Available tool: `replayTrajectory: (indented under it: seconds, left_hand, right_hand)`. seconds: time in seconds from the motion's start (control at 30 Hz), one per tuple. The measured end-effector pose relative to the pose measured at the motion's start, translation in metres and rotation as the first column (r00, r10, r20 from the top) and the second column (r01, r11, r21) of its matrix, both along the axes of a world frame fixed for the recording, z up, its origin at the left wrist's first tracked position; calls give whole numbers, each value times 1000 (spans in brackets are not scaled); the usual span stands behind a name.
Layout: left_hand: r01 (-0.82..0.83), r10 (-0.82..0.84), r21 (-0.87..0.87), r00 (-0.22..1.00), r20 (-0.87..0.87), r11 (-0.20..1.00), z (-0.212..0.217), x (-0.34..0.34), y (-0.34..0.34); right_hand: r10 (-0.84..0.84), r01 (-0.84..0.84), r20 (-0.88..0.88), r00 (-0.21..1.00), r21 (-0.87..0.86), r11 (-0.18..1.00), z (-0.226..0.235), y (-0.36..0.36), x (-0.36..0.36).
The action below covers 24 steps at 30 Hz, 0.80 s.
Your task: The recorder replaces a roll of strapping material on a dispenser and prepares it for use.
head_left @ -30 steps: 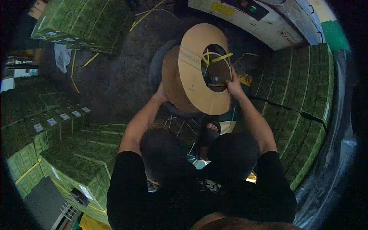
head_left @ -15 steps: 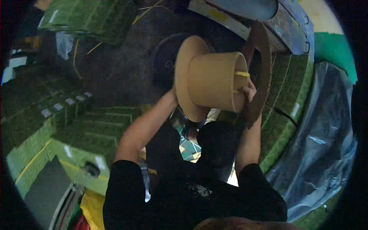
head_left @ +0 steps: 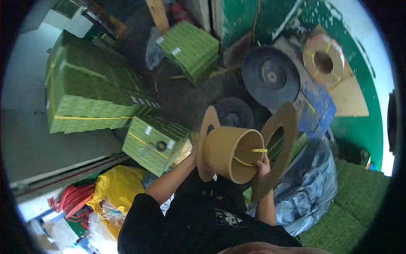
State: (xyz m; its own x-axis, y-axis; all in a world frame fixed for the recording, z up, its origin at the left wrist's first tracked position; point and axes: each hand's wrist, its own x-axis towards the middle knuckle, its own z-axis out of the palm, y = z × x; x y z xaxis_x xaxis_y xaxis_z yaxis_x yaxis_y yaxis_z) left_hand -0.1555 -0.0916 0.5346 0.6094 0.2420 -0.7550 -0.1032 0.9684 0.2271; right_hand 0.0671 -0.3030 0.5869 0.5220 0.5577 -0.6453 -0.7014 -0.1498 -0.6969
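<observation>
Strapping in a loose, red bundle (head_left: 76,199) lies at the far left, below a large stack of green, patterned, wrapped blocks (head_left: 95,99) and beside a crumpled yellow plastic sheet (head_left: 120,186). Next rightward comes a smaller green wrapped block (head_left: 146,146). The left hand (head_left: 194,156) presses against a flat tan cardboard ring (head_left: 205,163); its fingers are mostly hidden, so how far it closes cannot be told. That ring sits around the left end of a hollow tan cardboard cylinder (head_left: 224,146), held tilted before the person's body, with a yellow strap (head_left: 259,150) at its open end. The right hand (head_left: 263,167) is curled closed on the cylinder's rim, beside a second, brown flat ring (head_left: 285,146). Beyond stands a round black disc (head_left: 258,91); farther right lies a crumpled grey plastic sheet (head_left: 315,182).
</observation>
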Motion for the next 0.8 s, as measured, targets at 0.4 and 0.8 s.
replayTrajectory:
  seconds: [0.4, 0.8]
  left_hand:
    - [-781, 741, 284, 621, 255, 557, 96, -88, 144]
    - [-788, 873, 480, 479, 88, 384, 159, -113, 616]
  right_hand:
    - [654, -748, 690, 309, -248, 615, 111, 342, -30]
    - [698, -666, 650, 300, -381, 642, 113, 830, -103]
